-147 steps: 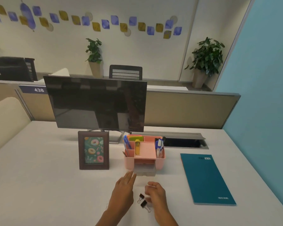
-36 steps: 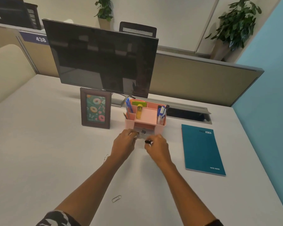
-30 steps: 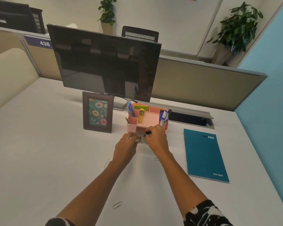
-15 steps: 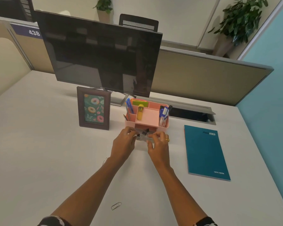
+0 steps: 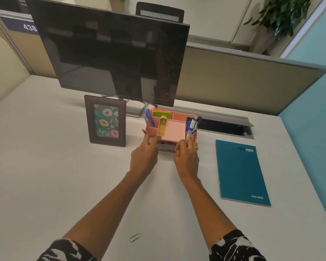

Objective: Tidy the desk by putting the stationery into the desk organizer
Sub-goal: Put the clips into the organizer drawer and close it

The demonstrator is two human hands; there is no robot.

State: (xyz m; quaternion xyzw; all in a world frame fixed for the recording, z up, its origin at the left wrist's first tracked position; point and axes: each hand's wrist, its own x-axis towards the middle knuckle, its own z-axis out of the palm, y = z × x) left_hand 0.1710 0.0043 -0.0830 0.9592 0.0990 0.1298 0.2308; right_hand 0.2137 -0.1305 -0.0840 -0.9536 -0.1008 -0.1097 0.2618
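Note:
The pink desk organizer (image 5: 174, 131) stands in front of the monitor. It holds blue pens (image 5: 149, 117), sticky notes (image 5: 161, 113), a yellow item (image 5: 162, 124) and markers (image 5: 191, 127). Its clear drawer (image 5: 167, 147) sits low at the front, almost fully in, with its contents mostly hidden. My left hand (image 5: 144, 156) holds the organizer's front left corner, thumb on the rim. My right hand (image 5: 186, 157) has bent fingers on the drawer's right end. A metal paper clip (image 5: 135, 237) lies on the desk near me.
A framed doughnut picture (image 5: 105, 121) stands left of the organizer. A teal notebook (image 5: 241, 172) lies to the right. The dark monitor (image 5: 111, 53) and an open cable hatch (image 5: 224, 127) are behind. A partition (image 5: 243, 80) closes the far edge.
Black binder clips went from the desk into the pulled-out drawer. Over the last half second the drawer has slid back into the organizer, with both hands following it forward.

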